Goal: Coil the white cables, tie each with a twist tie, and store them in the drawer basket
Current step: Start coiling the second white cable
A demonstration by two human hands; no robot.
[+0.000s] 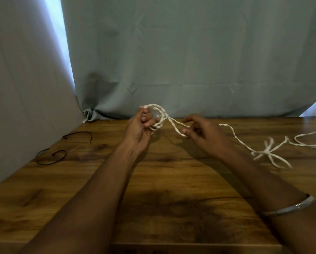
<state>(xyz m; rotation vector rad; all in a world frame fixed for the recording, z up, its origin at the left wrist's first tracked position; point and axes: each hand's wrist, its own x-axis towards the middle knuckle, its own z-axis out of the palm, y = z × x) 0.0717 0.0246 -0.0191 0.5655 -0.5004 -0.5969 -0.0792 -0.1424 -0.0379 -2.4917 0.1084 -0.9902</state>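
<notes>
My left hand (140,128) grips a small coil (158,114) of white cable, its loops wound around the curled fingers above the table. From the coil the white cable runs right into my right hand (203,133), whose thumb and fingers pinch the strand. Behind that hand the loose tail (245,145) trails right over the table to a blurred tangle (271,154). A further white cable loop (311,141) lies at the far right. Two black twist ties lie at the left: one (80,134) nearer the curtain, one (51,156) nearer me. No drawer basket is in view.
The wooden table (162,189) spans the lower view. A grey-blue curtain (190,61) hangs behind it and a grey cloth panel (25,88) closes the left side. A silver bangle (289,207) circles my right forearm.
</notes>
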